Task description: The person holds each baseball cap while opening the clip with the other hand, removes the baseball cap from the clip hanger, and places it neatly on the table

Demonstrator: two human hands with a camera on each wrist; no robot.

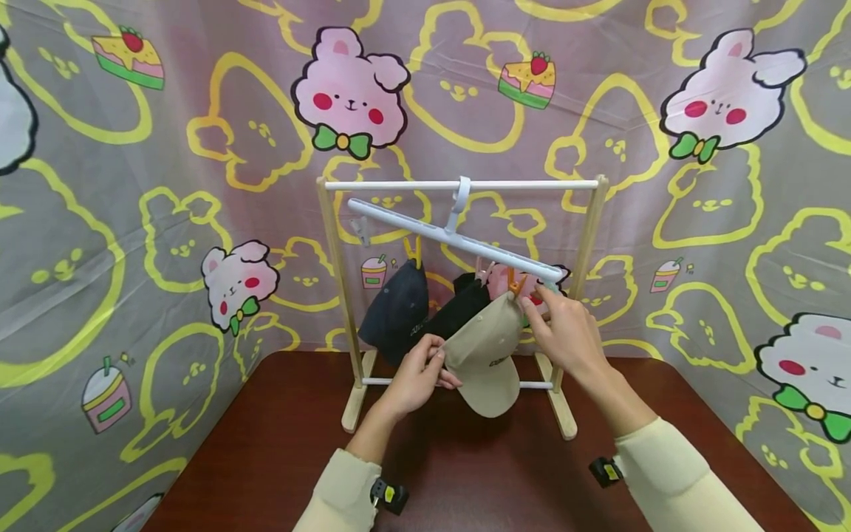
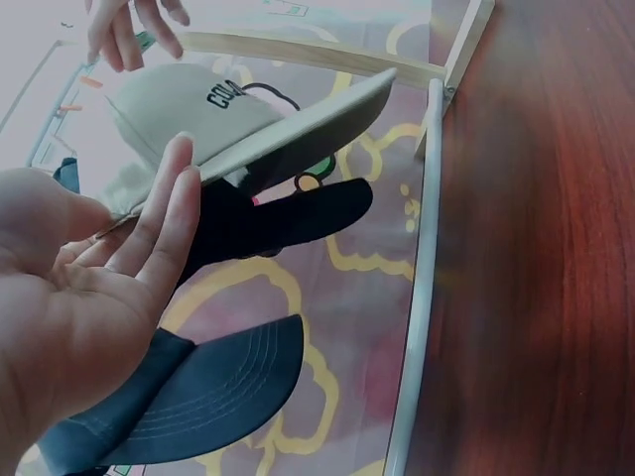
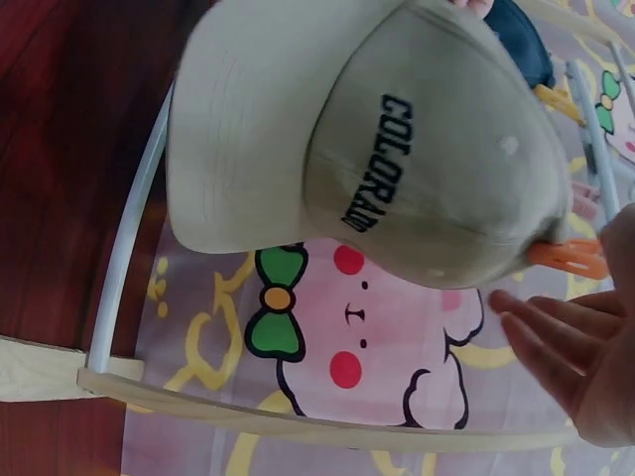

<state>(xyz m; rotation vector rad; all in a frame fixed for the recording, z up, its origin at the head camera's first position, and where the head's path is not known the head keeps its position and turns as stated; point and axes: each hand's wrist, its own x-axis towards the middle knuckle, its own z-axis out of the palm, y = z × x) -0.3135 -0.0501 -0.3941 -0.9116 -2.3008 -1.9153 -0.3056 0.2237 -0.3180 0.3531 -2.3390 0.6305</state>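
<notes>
A beige cap (image 1: pixel 484 343) with dark lettering hangs from an orange clip (image 1: pixel 515 282) on a light blue hanger (image 1: pixel 452 238). My left hand (image 1: pixel 415 373) pinches the cap's edge between thumb and fingers, as the left wrist view (image 2: pixel 99 297) shows. Close to the orange clip is my right hand (image 1: pixel 565 329), its fingers (image 3: pixel 541 342) extended and apart from the cap in the right wrist view. A black cap (image 1: pixel 459 310) hangs from a pink clip (image 1: pixel 484 272) behind the beige one. Further left, a navy cap (image 1: pixel 399 310) hangs from a yellow clip (image 1: pixel 414 253).
The hanger hooks over the white top bar of a wooden rack (image 1: pixel 335 281) and slopes down to the right. A grey clip (image 1: pixel 361 230) hangs near its left end, a green clip (image 1: pixel 550 285) near its right. The rack stands on a brown table (image 1: pixel 465 473) before a patterned curtain (image 1: pixel 259 192).
</notes>
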